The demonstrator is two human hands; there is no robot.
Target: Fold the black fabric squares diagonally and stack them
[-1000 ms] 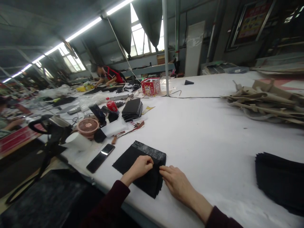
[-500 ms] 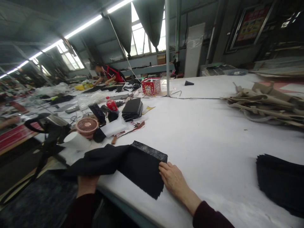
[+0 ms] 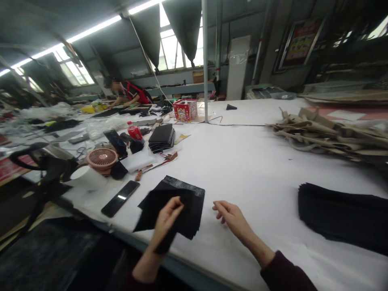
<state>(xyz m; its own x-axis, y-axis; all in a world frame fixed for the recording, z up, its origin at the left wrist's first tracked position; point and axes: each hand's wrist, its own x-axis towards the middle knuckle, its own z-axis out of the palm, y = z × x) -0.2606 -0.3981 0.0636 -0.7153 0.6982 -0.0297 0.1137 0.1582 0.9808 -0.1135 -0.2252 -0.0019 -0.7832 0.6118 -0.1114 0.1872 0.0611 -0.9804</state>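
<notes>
Pinching a thin black fabric sheet (image 3: 168,240), the left hand (image 3: 168,214) has the empty, loosely spread right hand (image 3: 230,215) at three o'clock.

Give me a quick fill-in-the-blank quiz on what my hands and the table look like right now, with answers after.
1. Not the right hand but the ____ pinches the thin black fabric sheet.
2. Apart from the stack of black fabric pieces, that right hand is holding ____.
3. The round, slatted fan is coloured ____.
4. A flat, dark, rectangular ____ with a bright reflection lies on the white tabletop, left of the stack.

Missing words: left hand; nothing; pink; phone.
</notes>
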